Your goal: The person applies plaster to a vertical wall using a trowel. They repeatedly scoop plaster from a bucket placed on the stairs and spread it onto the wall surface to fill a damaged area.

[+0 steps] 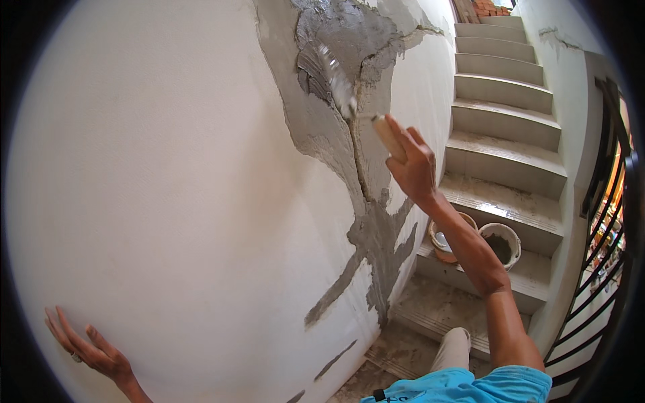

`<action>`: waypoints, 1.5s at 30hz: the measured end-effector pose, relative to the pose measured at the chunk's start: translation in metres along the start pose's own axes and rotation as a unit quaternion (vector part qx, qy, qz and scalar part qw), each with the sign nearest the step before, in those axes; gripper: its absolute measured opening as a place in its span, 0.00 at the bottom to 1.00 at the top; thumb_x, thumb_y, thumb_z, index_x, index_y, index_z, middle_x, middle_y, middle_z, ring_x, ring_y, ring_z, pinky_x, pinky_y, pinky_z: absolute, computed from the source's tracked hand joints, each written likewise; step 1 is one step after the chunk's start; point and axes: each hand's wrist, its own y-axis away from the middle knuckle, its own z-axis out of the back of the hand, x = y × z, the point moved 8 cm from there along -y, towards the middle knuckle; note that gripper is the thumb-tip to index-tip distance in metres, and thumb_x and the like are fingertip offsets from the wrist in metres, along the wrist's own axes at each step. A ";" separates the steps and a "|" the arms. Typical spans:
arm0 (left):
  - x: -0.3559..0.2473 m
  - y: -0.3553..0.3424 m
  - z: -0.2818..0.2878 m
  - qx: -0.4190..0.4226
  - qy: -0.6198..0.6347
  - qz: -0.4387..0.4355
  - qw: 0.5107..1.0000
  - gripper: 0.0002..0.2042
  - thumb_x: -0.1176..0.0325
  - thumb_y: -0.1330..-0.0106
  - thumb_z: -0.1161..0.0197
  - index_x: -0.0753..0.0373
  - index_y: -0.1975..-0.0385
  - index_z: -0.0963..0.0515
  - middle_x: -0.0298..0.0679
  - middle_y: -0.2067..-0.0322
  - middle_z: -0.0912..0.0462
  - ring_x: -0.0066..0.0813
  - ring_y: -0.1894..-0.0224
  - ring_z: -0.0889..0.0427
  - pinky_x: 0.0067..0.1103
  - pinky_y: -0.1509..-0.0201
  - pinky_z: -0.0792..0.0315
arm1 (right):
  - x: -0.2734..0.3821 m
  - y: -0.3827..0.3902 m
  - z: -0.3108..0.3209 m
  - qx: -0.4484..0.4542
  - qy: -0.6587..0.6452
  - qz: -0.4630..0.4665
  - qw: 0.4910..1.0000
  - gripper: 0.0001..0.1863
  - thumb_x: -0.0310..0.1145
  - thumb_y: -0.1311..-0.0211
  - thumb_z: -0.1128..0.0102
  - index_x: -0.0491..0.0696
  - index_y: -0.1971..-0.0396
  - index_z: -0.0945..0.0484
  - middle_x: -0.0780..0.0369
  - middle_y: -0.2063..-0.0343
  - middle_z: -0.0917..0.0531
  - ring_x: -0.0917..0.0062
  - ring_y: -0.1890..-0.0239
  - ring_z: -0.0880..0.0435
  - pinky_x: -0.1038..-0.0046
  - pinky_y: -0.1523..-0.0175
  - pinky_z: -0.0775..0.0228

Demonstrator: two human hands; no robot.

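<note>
My right hand [414, 160] is closed around the pale handle of a trowel [337, 82]. The trowel's shiny metal blade lies at the wet grey mortar [349, 33] on the wall, partly smeared by motion. A dark crack [359, 164] runs down the wall below the blade, through the grey patch. Lower down, more grey mortar [379, 248] covers the crack and branches out in streaks. At the lower left, my left hand [94, 349] rests against the white wall [168, 201] with its fingers spread, a ring on one finger. It holds nothing.
Concrete stairs [504, 144] climb on the right. Two buckets stand on a step beside my right forearm: one [449, 255] partly hidden by it, the other [516, 247] with grey mix inside. A black metal railing [608, 248] lines the right edge. Bricks [490, 8] lie at the top.
</note>
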 end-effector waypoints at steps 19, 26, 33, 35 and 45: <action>-0.004 -0.002 -0.003 -0.002 0.013 -0.009 1.000 0.27 0.48 0.18 0.61 0.56 0.27 0.36 0.43 0.25 0.39 0.44 0.20 0.48 0.45 0.18 0.51 | 0.030 0.034 0.001 0.018 -0.008 0.024 1.000 0.44 0.16 0.52 0.39 0.58 0.30 0.27 0.59 0.65 0.21 0.63 0.66 0.17 0.62 0.61 0.22; -0.008 -0.003 -0.003 -0.007 0.030 -0.005 1.000 0.27 0.49 0.18 0.60 0.57 0.27 0.36 0.43 0.25 0.39 0.43 0.20 0.48 0.44 0.17 0.53 | 0.034 0.002 -0.031 -0.021 0.037 0.053 0.998 0.44 0.17 0.53 0.37 0.59 0.30 0.28 0.60 0.68 0.23 0.63 0.66 0.17 0.63 0.62 0.22; -0.003 -0.001 0.003 0.002 0.019 -0.016 1.000 0.27 0.49 0.18 0.59 0.58 0.27 0.36 0.43 0.25 0.39 0.43 0.20 0.48 0.44 0.17 0.52 | 0.041 0.065 -0.005 0.041 0.008 0.050 0.998 0.42 0.15 0.56 0.37 0.58 0.35 0.21 0.60 0.67 0.21 0.64 0.67 0.17 0.64 0.62 0.21; -0.003 -0.001 0.002 -0.002 0.019 -0.017 1.000 0.27 0.50 0.18 0.60 0.58 0.27 0.36 0.43 0.25 0.39 0.43 0.20 0.48 0.44 0.17 0.52 | 0.040 0.049 0.001 0.015 0.001 0.046 0.999 0.42 0.16 0.55 0.37 0.58 0.34 0.22 0.60 0.67 0.20 0.64 0.67 0.17 0.64 0.62 0.21; -0.008 -0.005 -0.003 -0.010 0.024 -0.017 1.000 0.27 0.50 0.18 0.60 0.57 0.27 0.36 0.43 0.25 0.38 0.44 0.21 0.47 0.44 0.18 0.51 | 0.033 0.028 -0.036 -0.047 0.047 0.091 0.994 0.41 0.16 0.50 0.39 0.59 0.31 0.26 0.61 0.69 0.24 0.67 0.69 0.19 0.65 0.66 0.23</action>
